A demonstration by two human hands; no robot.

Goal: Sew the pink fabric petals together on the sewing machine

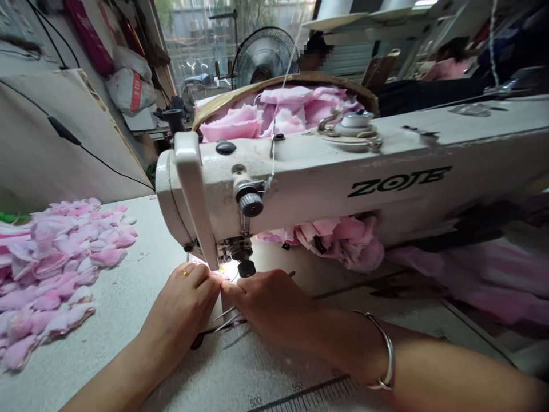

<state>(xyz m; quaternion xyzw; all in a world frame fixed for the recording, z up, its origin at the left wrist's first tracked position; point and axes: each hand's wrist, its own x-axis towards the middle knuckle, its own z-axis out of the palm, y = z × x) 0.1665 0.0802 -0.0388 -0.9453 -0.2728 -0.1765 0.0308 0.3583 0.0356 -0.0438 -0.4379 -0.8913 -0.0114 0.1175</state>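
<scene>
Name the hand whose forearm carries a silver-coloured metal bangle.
The right hand: the silver-coloured metal bangle circles its forearm. The left hand shows a bare forearm and wears a gold-coloured ring instead.

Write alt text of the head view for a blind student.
A person's left hand and right hand meet at a bit of pink fabric under the lit end of a white sewing machine. Pink pieces are spread on the table at left; more pink cloth is piled behind the machine.
</scene>
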